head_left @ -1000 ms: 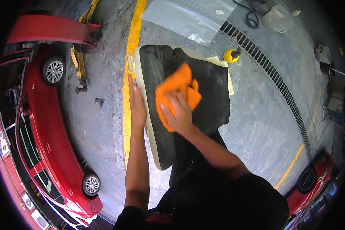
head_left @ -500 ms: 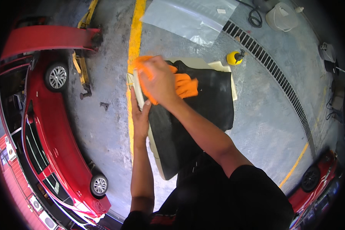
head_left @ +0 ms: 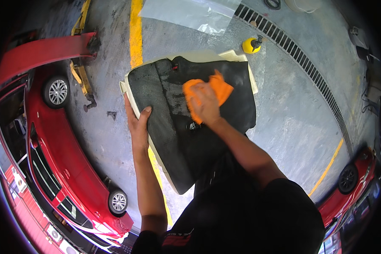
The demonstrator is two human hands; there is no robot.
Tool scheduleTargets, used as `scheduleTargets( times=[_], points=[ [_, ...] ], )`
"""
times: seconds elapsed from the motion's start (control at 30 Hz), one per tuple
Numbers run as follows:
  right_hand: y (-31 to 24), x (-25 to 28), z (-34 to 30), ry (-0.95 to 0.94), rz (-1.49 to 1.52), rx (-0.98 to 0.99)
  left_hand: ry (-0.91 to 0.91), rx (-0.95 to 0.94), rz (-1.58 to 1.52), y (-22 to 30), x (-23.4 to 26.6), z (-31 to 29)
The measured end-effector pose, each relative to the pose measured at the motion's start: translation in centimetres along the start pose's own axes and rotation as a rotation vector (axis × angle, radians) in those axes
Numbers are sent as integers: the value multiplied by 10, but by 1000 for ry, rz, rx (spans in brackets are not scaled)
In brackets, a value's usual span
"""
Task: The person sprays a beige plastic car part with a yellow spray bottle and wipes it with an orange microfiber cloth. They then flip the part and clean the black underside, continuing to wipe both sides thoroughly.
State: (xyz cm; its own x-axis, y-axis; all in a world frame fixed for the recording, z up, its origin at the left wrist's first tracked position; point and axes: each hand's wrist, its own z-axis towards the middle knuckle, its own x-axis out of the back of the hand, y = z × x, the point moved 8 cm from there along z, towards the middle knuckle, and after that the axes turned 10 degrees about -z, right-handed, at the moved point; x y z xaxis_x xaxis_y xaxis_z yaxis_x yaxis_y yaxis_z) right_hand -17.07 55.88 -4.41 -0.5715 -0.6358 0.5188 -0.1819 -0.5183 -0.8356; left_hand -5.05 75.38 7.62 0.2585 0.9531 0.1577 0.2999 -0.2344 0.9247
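A bulky panel with a black top face and cream edges is tilted in front of me; I cannot tell its exact kind. Damp-looking smears mark its left part. My left hand grips its left edge, thumb on the black face and fingers along the cream side. An orange cloth lies bunched under my right hand, pressed on the middle of the black face. That hand's fingers are curled on the cloth and a little blurred.
A yellow spray bottle stands on the grey floor beyond the panel, near a drain grate. Clear plastic sheeting lies farther off. At the left are a red car and a yellow lift arm; another red car is at the right.
My right hand and the orange cloth have moved right from the panel's left edge to its middle, uncovering smeared black surface. My left hand still holds the edge. The view has shifted slightly.
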Motion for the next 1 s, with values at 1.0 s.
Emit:
scheduleTargets(
  times=[1.0],
  points=[
    [-27,-15,32,-180,256,-90,67,-27,24,-4,-12,1]
  ],
)
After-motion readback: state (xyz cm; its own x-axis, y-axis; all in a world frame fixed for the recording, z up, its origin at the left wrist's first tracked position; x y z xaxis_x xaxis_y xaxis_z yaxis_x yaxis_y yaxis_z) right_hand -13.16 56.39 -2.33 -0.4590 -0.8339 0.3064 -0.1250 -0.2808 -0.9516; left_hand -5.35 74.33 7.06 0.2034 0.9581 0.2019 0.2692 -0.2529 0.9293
